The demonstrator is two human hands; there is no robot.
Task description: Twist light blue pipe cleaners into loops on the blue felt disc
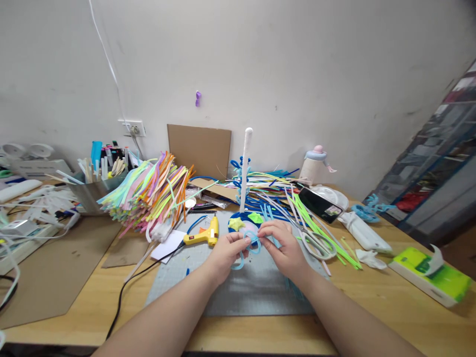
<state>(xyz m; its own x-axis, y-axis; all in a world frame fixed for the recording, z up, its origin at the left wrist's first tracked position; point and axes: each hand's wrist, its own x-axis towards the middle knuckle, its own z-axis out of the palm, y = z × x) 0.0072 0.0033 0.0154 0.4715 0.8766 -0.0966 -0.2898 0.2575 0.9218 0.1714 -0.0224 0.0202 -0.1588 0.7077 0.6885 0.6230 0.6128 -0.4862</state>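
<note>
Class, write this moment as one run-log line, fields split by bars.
left hand: pinching light-blue strand | right hand: fingers on same strand | nearby: yellow glue gun | below: grey mat

Pale wall [260, 59] — wooden table [390, 292]

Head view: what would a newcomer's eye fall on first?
Probably the multicoloured bundle of fuzzy strips, left of centre on the wooden table. Next, perhaps, the white rod standing upright near the middle. Then the left hand and right hand, pinching a looped light-blue strip over the grey mat.
</note>
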